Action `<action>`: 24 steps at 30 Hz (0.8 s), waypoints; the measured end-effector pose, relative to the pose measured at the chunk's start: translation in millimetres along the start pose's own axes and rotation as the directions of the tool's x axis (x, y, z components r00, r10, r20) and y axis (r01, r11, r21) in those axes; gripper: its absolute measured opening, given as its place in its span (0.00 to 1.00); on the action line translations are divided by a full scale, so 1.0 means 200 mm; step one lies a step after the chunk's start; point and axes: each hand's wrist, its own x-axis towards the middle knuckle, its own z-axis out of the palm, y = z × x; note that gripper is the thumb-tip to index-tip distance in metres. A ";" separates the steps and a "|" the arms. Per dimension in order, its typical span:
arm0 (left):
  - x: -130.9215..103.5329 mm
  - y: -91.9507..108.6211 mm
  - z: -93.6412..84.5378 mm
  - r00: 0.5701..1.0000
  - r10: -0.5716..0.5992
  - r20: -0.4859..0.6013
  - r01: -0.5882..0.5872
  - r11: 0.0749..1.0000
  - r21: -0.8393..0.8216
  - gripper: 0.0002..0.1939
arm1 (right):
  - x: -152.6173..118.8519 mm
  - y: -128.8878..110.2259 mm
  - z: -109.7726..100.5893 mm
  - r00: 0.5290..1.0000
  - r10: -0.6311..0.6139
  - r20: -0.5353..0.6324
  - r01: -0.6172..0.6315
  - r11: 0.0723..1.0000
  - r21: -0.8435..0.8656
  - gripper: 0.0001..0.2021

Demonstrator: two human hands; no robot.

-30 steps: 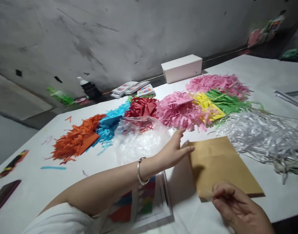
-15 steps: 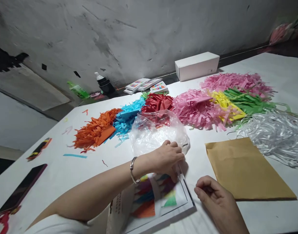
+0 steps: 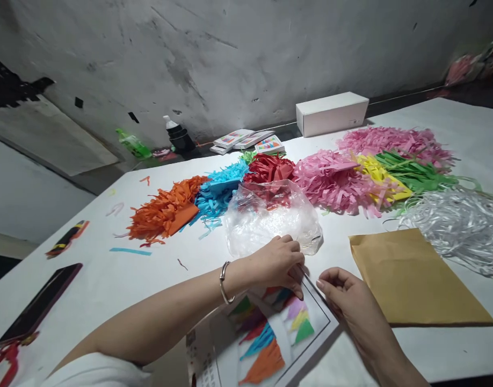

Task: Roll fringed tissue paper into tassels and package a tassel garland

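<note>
At the near middle of the table lies a printed sheet or flat pack [image 3: 311, 301] showing colourful pennants. My left hand [image 3: 281, 263], with a silver bangle on its wrist, has its fingers curled over the far edge of it, thumb on the printed face. Just right of the pack, my right hand [image 3: 343, 295] has thumb and forefinger pinched together by its edge; whatever may be between them is too small to make out. A clear plastic bag [image 3: 270, 231] rests beyond my left hand. Brown envelopes [image 3: 415, 279] lie to the right of my right hand.
Fringed paper bundles cross the table: orange [image 3: 166, 212], blue [image 3: 218, 188], red [image 3: 270, 169], pink [image 3: 331, 180], yellow [image 3: 377, 174] and green [image 3: 415, 172]. Silvery strands [image 3: 459, 226] lie right. A white box [image 3: 331, 115] stands behind; a phone [image 3: 41, 301] lies left.
The view has shifted slightly. The printed pack has moved right and its face shows more clearly. My right hand has come closer to the pack's right edge.
</note>
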 end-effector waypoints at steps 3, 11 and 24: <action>-0.02 0.00 0.03 1.000 -0.025 -0.018 0.025 0.999 -0.028 0.29 | 0.03 0.01 0.01 1.000 0.009 0.012 -0.009 1.000 -0.027 0.19; -0.03 0.01 0.05 0.998 -0.059 -0.024 0.058 0.996 -0.067 0.30 | 0.03 0.04 0.03 0.999 -0.002 -0.037 -0.004 0.988 -0.155 0.16; -0.04 0.02 0.04 0.996 -0.092 -0.016 0.091 0.995 -0.043 0.30 | 0.03 0.04 0.06 0.976 -0.129 -0.175 0.040 0.898 -0.438 0.09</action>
